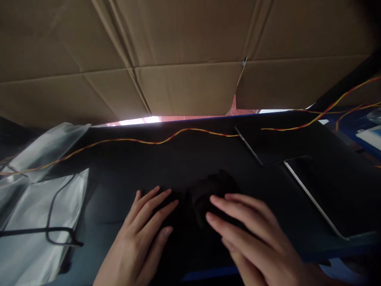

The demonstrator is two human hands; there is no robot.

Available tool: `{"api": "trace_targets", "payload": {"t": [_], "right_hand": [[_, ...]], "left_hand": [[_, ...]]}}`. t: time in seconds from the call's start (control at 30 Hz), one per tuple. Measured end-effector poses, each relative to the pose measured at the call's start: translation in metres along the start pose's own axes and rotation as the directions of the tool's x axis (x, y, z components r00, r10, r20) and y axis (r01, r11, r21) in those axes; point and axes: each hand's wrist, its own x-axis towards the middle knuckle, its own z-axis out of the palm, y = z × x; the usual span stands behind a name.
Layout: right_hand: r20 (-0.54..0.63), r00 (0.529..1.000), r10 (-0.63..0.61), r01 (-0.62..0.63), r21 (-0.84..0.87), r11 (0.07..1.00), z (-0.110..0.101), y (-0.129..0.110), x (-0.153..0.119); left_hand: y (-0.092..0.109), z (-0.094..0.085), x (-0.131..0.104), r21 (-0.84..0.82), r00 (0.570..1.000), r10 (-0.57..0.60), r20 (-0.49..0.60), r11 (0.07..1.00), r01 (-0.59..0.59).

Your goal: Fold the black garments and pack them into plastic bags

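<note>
On the dark table (119, 159) in front of me lies a crumpled black item (205, 190), soft-looking like cloth; its exact kind is too dark to make out. My right hand (253, 234) is over its right side, with the fingertips on or just above it and the fingers stretched out. To the left of the black item, my left hand (143, 234) rests flat with fingers spread, holding nothing. Dark surroundings hide whether anything black lies under the left fingertips.
Clear plastic bags (38, 214) and a black cord (59, 229) are on the left. Two dark flat tablet-like devices (336, 190) lie on the right. A twisted red-yellow wire (143, 140) crosses the back, before a cardboard wall (184, 87).
</note>
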Motion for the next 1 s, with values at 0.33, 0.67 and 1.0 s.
{"api": "trace_targets", "payload": {"t": [0.33,0.67,1.0], "right_hand": [[0.292,0.956,0.010,0.040,-0.164,0.986,0.031,-0.006,0.010],[-0.186,0.895,0.405,-0.407,0.030,0.913,0.000,0.018,-0.003],[-0.006,0.868,0.496,-0.493,-0.118,0.862,-0.012,0.018,0.014]], "left_hand": [[-0.002,0.003,0.000,0.015,1.000,-0.008,0.029,1.000,0.007],[0.003,0.000,-0.001,0.027,0.999,0.051,-0.012,0.998,-0.051],[0.013,-0.012,-0.006,-0.016,0.974,0.058,-0.217,0.998,-0.063]]}}
